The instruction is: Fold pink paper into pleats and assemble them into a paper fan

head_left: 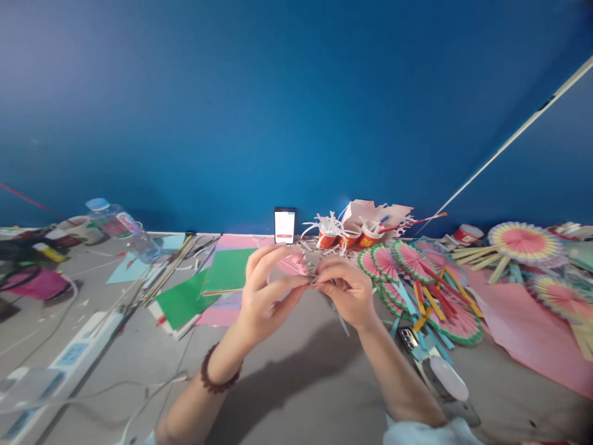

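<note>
Held up over the middle of the table is a pleated pink paper fan point(293, 264) with a green edge. My left hand point(266, 290), a beaded bracelet on its wrist, grips the fan between thumb and fingers. Right beside it, my right hand point(348, 287) pinches the fan's other end, so the fingertips of both hands almost meet. The fingers hide much of the folded paper. Below my right hand hangs a thin pale strip point(343, 322); whether it is attached to the fan I cannot tell.
Finished paper fans point(456, 318) with coloured sticks lie at right, near pink paper point(528, 327). A lit phone point(284, 225) leans against the wall by paper cups point(370, 235). Green sheets point(227, 271), thin sticks point(173, 272), a bottle point(125, 228) and a power strip point(74, 361) are left.
</note>
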Tool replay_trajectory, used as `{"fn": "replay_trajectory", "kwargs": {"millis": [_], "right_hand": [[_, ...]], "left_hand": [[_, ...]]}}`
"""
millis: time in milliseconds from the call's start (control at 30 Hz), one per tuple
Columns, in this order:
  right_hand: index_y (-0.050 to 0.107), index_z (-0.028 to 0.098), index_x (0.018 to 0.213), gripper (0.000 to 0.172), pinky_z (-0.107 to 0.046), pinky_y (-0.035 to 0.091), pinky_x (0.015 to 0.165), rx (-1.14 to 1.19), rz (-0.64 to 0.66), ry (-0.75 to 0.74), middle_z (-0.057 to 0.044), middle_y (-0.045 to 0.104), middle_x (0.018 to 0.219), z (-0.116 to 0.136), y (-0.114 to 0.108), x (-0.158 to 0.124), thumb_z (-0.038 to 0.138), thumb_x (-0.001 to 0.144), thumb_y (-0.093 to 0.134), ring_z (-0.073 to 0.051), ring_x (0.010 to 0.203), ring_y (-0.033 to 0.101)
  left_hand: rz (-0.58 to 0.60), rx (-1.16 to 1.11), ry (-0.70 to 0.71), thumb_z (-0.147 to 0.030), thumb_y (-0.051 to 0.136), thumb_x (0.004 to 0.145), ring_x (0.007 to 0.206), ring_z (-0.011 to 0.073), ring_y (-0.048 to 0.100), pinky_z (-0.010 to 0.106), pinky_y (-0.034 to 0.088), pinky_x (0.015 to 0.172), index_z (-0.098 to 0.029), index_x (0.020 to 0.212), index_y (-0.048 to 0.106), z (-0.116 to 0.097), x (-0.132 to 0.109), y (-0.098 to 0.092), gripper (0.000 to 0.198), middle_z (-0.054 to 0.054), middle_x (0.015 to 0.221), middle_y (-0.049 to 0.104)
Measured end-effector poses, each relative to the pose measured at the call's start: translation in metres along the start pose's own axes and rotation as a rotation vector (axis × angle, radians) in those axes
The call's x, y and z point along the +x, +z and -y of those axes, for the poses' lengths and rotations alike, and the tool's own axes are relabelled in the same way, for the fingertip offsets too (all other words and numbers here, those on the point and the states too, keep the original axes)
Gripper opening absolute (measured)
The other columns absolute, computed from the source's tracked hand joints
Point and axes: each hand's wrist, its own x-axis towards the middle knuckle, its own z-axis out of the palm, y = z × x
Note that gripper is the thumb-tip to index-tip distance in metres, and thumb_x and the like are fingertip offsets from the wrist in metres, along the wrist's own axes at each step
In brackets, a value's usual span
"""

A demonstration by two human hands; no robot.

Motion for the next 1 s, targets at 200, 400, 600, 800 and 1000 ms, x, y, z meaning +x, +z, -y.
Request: {"fn": "replay_trajectory", "kwargs": {"millis": [200, 400, 600, 800, 1000], "right_hand": [[0.070, 0.024, 0.079, 0.007, -0.032, 0.049, 0.072, 0.004, -0.007, 0.025, -0.003, 0.066, 0.077, -0.0011, 0.0016, -0.0016, 0.018, 0.077, 0.070, -0.017, 0.075, 0.060], [0.069, 0.024, 0.085, 0.010, -0.030, 0.050, 0.069, 0.077, -0.078, 0.085, -0.002, 0.066, 0.076, -0.0003, 0.0051, -0.0029, 0.020, 0.075, 0.073, -0.016, 0.074, 0.061], [0.072, 0.025, 0.084, 0.010, -0.032, 0.051, 0.072, 0.040, -0.063, 0.067, -0.003, 0.068, 0.077, -0.0010, 0.0037, -0.0040, 0.021, 0.076, 0.073, -0.017, 0.076, 0.061], [0.073, 0.025, 0.079, 0.005, -0.032, 0.052, 0.069, 0.041, -0.071, 0.107, -0.004, 0.067, 0.074, -0.0003, 0.0033, -0.0035, 0.025, 0.074, 0.073, -0.018, 0.075, 0.061], [0.075, 0.026, 0.078, 0.007, -0.030, 0.052, 0.067, 0.029, -0.080, 0.108, -0.003, 0.067, 0.074, 0.0026, 0.0033, -0.0023, 0.021, 0.074, 0.073, -0.017, 0.073, 0.062]], "left_hand": [[-0.016, 0.010, 0.000, -0.009, 0.067, 0.077, 0.108, 0.0234, 0.053, 0.043, 0.044, 0.090, -0.022, 0.081, 0.065, -0.0023, 0.0018, -0.0008, 0.014, 0.007, 0.114, 0.060], [-0.006, 0.036, 0.007, -0.009, 0.066, 0.077, 0.106, 0.0233, 0.052, 0.042, 0.044, 0.089, -0.023, 0.082, 0.063, -0.0028, 0.0015, -0.0008, 0.015, 0.007, 0.113, 0.058], [-0.021, 0.040, 0.041, -0.009, 0.065, 0.078, 0.103, 0.0230, 0.054, 0.042, 0.045, 0.087, -0.023, 0.083, 0.063, -0.0025, 0.0030, -0.0019, 0.014, 0.007, 0.109, 0.057], [-0.017, 0.036, 0.041, -0.008, 0.065, 0.077, 0.103, 0.0230, 0.054, 0.041, 0.045, 0.087, -0.022, 0.084, 0.064, -0.0026, 0.0027, -0.0019, 0.015, 0.007, 0.108, 0.058], [-0.015, 0.028, 0.037, -0.008, 0.066, 0.077, 0.103, 0.0232, 0.054, 0.042, 0.045, 0.087, -0.022, 0.084, 0.064, -0.0014, 0.0000, -0.0015, 0.015, 0.007, 0.110, 0.058]]}}
